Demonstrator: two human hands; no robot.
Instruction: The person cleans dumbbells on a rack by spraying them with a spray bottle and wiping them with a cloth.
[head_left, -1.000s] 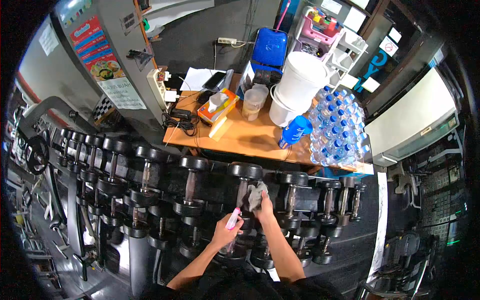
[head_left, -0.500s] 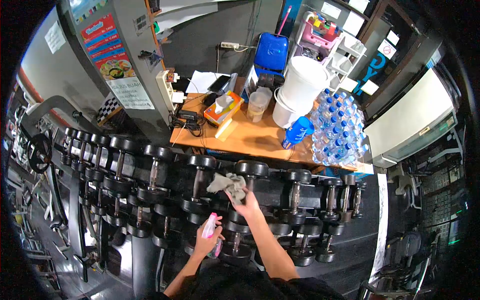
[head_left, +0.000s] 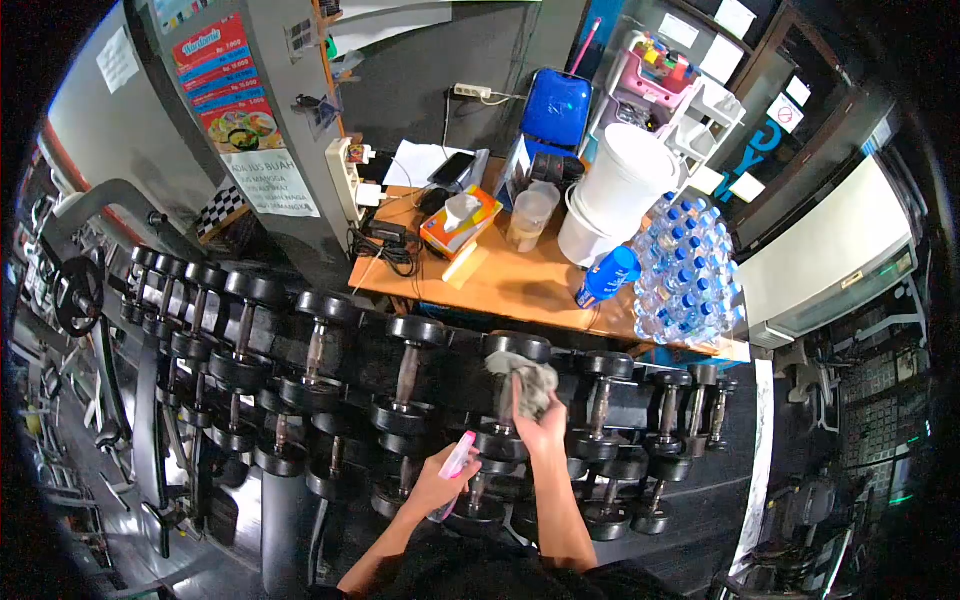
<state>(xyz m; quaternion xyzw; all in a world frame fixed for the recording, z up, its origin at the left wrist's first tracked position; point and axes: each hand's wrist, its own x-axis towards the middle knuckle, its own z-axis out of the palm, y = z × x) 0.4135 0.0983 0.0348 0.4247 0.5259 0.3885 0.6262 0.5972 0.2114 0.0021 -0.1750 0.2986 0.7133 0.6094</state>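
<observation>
My right hand is closed on a crumpled grey cloth, which lies against the handle and upper head of a black dumbbell on the rack. Much of that handle is hidden behind cloth and fingers. Lower and to the left, my left hand grips a spray bottle with a pink and white nozzle. Its body is mostly covered by the fingers. Just above the left hand another dumbbell rests on the top row.
Two rows of dumbbells run across the rack. Behind it stands a wooden table with a tissue box, white buckets and a blue tumbler. Packed water bottles sit at its right, near a white cooler.
My right hand has carried the cloth rightward onto the dumbbell. The left hand has shifted slightly right with the spray bottle, and the view has moved a little.
</observation>
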